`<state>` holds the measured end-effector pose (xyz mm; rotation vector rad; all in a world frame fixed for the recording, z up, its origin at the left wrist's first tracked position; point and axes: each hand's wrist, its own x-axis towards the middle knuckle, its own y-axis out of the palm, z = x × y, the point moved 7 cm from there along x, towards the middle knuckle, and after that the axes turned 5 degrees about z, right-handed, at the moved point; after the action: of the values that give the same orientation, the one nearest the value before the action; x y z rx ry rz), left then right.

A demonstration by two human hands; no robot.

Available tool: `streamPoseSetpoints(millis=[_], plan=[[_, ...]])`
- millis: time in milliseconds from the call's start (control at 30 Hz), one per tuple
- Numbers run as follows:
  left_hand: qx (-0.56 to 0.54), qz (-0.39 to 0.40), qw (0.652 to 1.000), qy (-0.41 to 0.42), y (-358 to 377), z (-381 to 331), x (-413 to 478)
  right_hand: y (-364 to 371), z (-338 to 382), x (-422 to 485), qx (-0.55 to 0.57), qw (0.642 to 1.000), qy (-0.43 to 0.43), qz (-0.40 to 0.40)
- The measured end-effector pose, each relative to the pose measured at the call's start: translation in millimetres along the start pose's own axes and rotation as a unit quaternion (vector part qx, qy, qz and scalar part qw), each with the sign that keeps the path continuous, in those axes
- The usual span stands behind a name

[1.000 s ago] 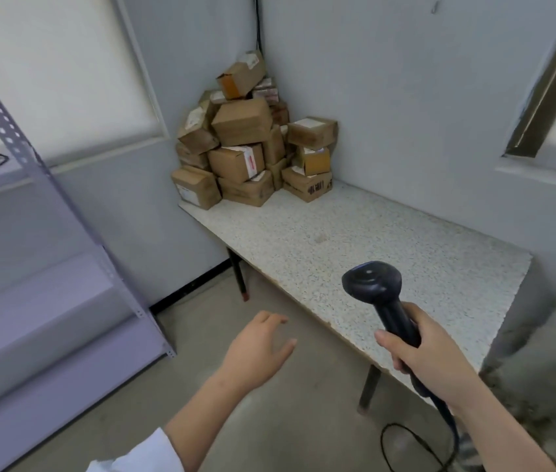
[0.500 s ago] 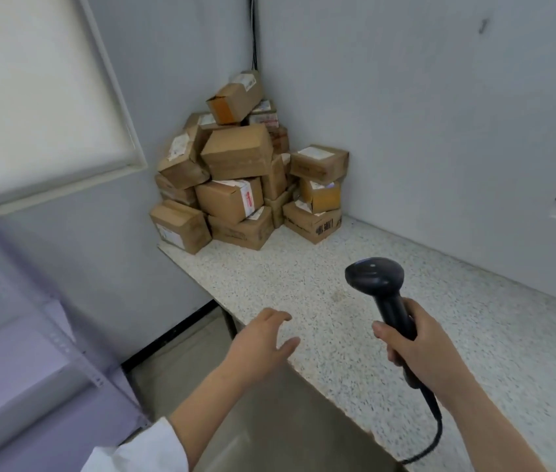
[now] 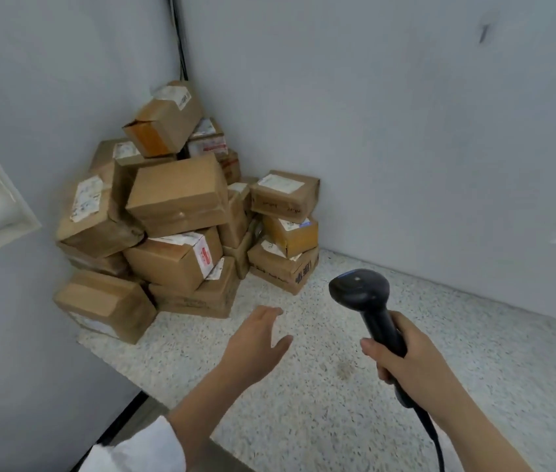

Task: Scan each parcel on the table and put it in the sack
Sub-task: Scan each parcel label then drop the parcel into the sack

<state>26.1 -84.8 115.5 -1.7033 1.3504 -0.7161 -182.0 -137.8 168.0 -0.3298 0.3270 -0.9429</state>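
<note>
— So, where's the pile of parcels (image 3: 181, 229)?
— Heaped in the far left corner of the table (image 3: 354, 403), against both walls. Ahead and left of the left hand (image 3: 256, 345), well apart yet.
— Fingers?
— Left spread, empty, palm down. Right hand (image 3: 409, 359) wrapped round the scanner (image 3: 368, 304), head aimed forward.
— Nearer hand?
— Left, probably. No sack in sight.
— Looks?
— Brown cardboard, white labels, some tilted; top 1 leaning, could slide.

The view closes in on the parcels (image 3: 181, 226); the empty left hand (image 3: 256, 349) now reaches over the table (image 3: 337, 420) toward them, shelf gone from sight
</note>
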Motion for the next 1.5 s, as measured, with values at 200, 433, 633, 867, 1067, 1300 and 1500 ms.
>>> streamPoseSetpoints(millis=[200,433,633,867,1067,1300,1500], plan=[[0.005,-0.007,1.000,0.024,-54.6,27.2,117.4,13.2,25.7,60.9,0.029,0.998,0.030,-0.054],[0.017,-0.017,0.999,-0.024,-82.1,40.1,251.6,16.6,42.7,101.8,0.029,0.994,0.055,-0.095],[-0.098,0.005,0.981,-0.168,-79.0,56.1,326.4,11.2,35.4,119.9,0.048,0.989,0.081,-0.118],[-0.032,0.080,0.981,-0.175,-81.1,45.5,371.2,3.8,21.3,129.1,0.071,0.982,0.102,-0.145],[0.033,0.159,0.966,-0.203,-82.9,57.6,380.3,0.4,16.2,133.9,0.068,0.980,0.116,-0.145],[0.066,0.198,0.960,-0.185,-85.9,58.9,384.1,-3.6,13.4,130.2,0.069,0.979,0.124,-0.145],[0.100,0.237,0.957,-0.131,-84.6,54.0,379.8,-4.3,9.4,130.9,0.073,0.977,0.130,-0.150]])
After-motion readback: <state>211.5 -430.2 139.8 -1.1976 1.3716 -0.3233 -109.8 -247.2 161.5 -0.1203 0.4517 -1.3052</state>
